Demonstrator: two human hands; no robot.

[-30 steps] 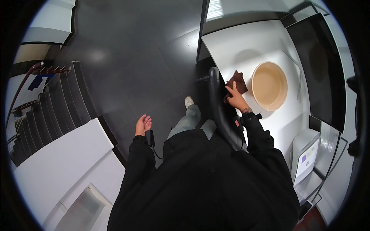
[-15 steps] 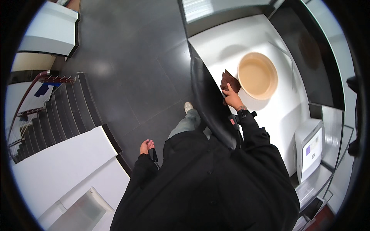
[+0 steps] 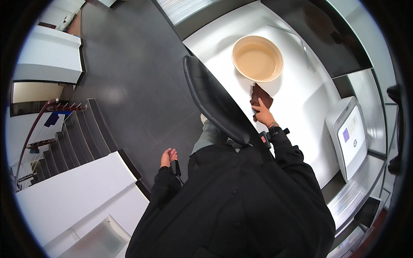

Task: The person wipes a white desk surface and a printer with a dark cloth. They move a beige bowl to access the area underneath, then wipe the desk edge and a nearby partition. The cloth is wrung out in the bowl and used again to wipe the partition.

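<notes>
My right hand (image 3: 265, 115) presses on a dark brown cloth (image 3: 261, 98) on the white tabletop (image 3: 297, 107), gripping its near part with the forefinger stretched over it. Just beyond the cloth stands a round beige basin (image 3: 257, 60) holding cloudy liquid. My left hand (image 3: 168, 157) hangs low at my side over the floor, holding nothing, its fingers loosely curled and apart. Each wrist carries a small black strapped device.
A black padded chair (image 3: 211, 96) stands against the table's left edge. Toward the right end is a white box-like device (image 3: 350, 137), with a dark glossy panel (image 3: 320, 36) along the far side. Stairs (image 3: 79, 133) with a red handrail descend at the left, beside a white low wall (image 3: 81, 193).
My view has turned, so the basin and chair sit farther left. The right hand has drawn the cloth from the basin's left side to its near side. The left hand still hangs.
</notes>
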